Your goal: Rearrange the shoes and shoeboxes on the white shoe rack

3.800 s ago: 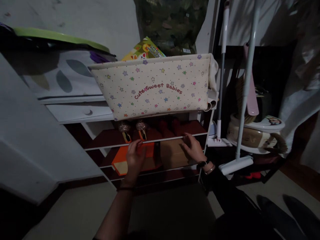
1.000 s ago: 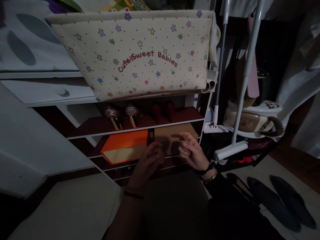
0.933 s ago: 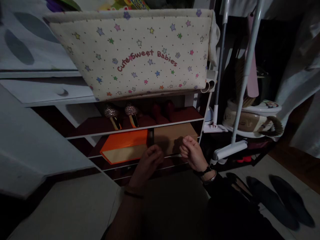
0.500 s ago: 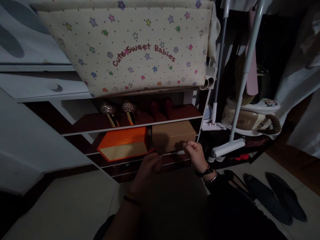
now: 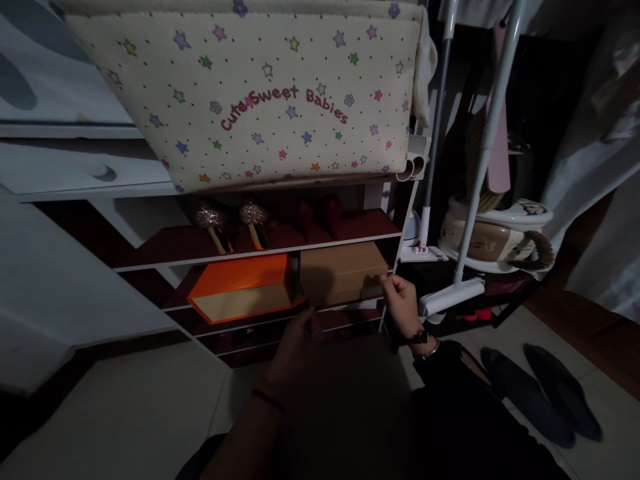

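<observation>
My left hand (image 5: 299,339) is in deep shadow in front of the shoe rack, fingers curled and closed. My right hand (image 5: 401,304) is off to its right, thumb and fingers pinched together, near the right end of a brown cardboard box (image 5: 345,270). Anything between the fingers of either hand is too dark or too small to make out. On the same shelf, left of the brown box, lies an orange box (image 5: 245,275) with a pale front side. Both hands appear in front of the boxes; whether they touch them I cannot tell.
Glittery heels (image 5: 254,215) and dark red shoes (image 5: 320,213) stand on the shelf above. A star-patterned fabric bin (image 5: 280,87) overhangs the rack. At right are a squeegee-like mop (image 5: 453,295), a lidded pot (image 5: 480,237) and dark shoes (image 5: 527,397) on the floor.
My right hand has shifted slightly right, farther from my left hand, its fingers still pinched. The left hand stays nearly in place. The whole view has moved a little.
</observation>
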Demonstrator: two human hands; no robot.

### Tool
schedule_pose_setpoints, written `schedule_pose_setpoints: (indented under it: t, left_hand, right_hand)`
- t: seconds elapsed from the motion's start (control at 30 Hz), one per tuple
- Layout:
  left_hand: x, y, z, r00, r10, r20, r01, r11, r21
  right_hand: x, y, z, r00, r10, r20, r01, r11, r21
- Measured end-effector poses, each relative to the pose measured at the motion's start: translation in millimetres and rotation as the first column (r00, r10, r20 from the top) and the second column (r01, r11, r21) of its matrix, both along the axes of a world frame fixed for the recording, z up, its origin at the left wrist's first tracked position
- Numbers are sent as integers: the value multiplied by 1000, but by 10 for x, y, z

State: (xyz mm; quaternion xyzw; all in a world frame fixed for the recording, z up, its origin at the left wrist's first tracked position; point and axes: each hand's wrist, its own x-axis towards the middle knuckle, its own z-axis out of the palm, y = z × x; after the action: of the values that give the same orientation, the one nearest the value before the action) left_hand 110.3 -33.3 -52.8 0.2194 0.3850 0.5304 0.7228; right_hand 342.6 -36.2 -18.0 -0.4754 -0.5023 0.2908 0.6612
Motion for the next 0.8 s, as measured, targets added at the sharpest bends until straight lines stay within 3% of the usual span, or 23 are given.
schedule_pose_setpoints:
  t: [0.2,0.53,0.67,0.8]
  left_hand:
    - [81,-3,-144,996,41,76,-27,983,-179]
    - [131,120,-223,993,94,76,-76,974,-212]
    - [91,123,-237,987,109,114,-97,989,-110]
    - [84,162,-276,982,109,153,-99,992,-74]
  right_hand:
    - [114,54,51,991,-110,77,105,992,71]
    - [-37,42,17,925,-168,340,100,973,208]
    - [-138,11,53,726,-229,648,7,945,327]
    - [-253,16,20,434,-186,882,-116,959,259]
